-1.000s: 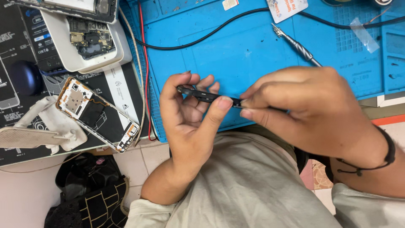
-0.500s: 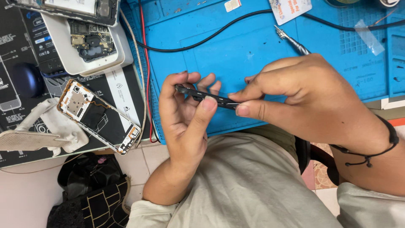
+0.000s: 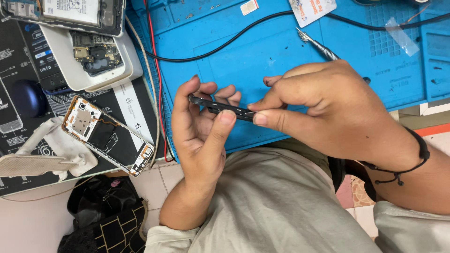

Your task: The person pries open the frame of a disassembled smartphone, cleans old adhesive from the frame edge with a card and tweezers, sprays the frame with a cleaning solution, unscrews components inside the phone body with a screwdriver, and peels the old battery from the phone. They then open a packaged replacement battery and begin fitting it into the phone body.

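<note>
Because the left hand (image 3: 199, 129) pinches the thin black strip (image 3: 220, 107) only at its edges above the blue mat (image 3: 262, 51) while the right hand (image 3: 323, 110) grips its end, a hard tug could probably snap it or drop it off the tabletop.

bench: blue work mat (image 3: 281, 51) at 12 o'clock | on mat: black cable (image 3: 225, 42), screwdriver (image 3: 318, 45) at 1 | black printed mat (image 3: 28, 56) at 9: phone frame (image 3: 110, 136), white tray (image 3: 89, 77)
</note>
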